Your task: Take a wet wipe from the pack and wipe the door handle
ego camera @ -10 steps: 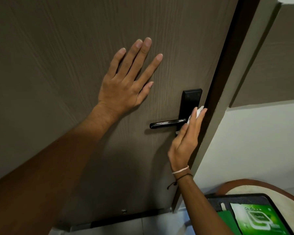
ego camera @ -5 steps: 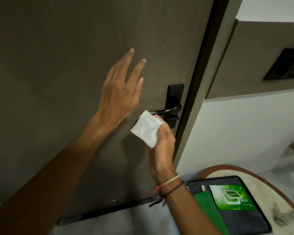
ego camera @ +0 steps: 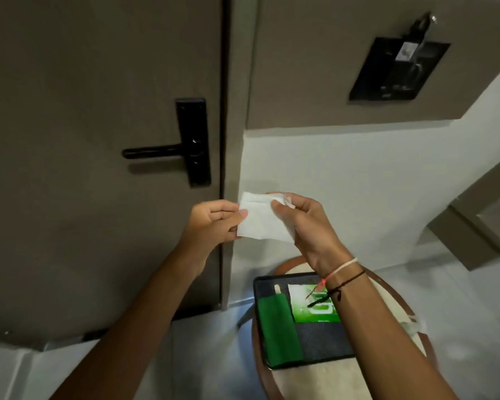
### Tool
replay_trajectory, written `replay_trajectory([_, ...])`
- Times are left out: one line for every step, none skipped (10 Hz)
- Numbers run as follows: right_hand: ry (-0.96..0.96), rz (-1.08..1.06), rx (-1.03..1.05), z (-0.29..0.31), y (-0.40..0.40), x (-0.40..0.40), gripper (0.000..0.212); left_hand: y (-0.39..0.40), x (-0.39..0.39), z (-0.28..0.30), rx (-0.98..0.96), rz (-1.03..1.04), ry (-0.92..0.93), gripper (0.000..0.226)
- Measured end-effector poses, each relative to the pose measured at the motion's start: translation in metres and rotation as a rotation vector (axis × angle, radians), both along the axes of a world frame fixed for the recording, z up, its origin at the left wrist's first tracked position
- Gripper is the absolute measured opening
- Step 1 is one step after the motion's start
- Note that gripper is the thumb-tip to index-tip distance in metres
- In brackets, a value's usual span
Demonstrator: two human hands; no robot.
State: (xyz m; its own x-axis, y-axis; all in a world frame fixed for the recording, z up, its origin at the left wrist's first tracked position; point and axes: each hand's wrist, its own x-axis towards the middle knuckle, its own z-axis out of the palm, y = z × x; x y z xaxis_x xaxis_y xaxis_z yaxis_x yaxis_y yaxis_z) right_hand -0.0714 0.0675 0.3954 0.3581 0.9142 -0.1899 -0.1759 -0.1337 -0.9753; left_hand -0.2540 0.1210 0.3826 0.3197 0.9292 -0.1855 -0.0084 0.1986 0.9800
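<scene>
A white wet wipe (ego camera: 260, 222) is stretched between both hands in front of the door frame. My left hand (ego camera: 212, 222) pinches its left edge and my right hand (ego camera: 309, 226) grips its right side. The black lever door handle (ego camera: 153, 151) with its tall black backplate sits on the grey-brown door, up and to the left of the hands, with nothing touching it. The green wipe pack (ego camera: 312, 306) lies on a dark tray (ego camera: 324, 342) below my right wrist, partly hidden by it.
The tray rests on a round table with a brown rim (ego camera: 399, 307), beside a folded green cloth (ego camera: 277, 330). A black wall panel (ego camera: 396, 70) hangs at upper right. The white wall and door frame stand behind the hands.
My right hand pulled the wipe off the handle and down to the right. My left hand left the door and took hold of the wipe's left edge. The view shifted right.
</scene>
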Motion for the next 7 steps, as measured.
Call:
replay_trajectory([-0.053, -0.051, -0.116, -0.061, -0.024, 0.073, 0.021, -0.038, 0.068, -0.058, -0.16, 0.07, 0.052, 0.004])
replay_trajectory([-0.045, -0.021, -0.236, -0.123, -0.048, 0.122, 0.025, -0.067, 0.117, -0.115, -0.277, 0.095, 0.111, 0.002])
replay_trajectory([-0.053, -0.006, -0.436, -0.224, -0.084, 0.18, 0.026, -0.106, 0.177, -0.213, -0.399, 0.069, 0.221, 0.012])
replay_trajectory([-0.064, -0.023, -0.553, -0.286, -0.105, 0.208, 0.025, -0.131, 0.206, -0.274, -0.513, 0.09, 0.278, 0.01])
replay_trajectory([-0.1, -0.004, -0.703, -0.355, -0.129, 0.234, 0.023, -0.158, 0.239, -0.35, -0.682, 0.098, 0.373, 0.024])
replay_trajectory([-0.156, 0.059, -0.778, -0.382, -0.141, 0.242, 0.033, -0.17, 0.249, -0.382, -0.71, 0.064, 0.467, 0.027])
replay_trajectory([-0.31, 0.176, -0.851, -0.383, -0.155, 0.244, 0.045, -0.18, 0.252, -0.386, -0.659, 0.051, 0.63, 0.031])
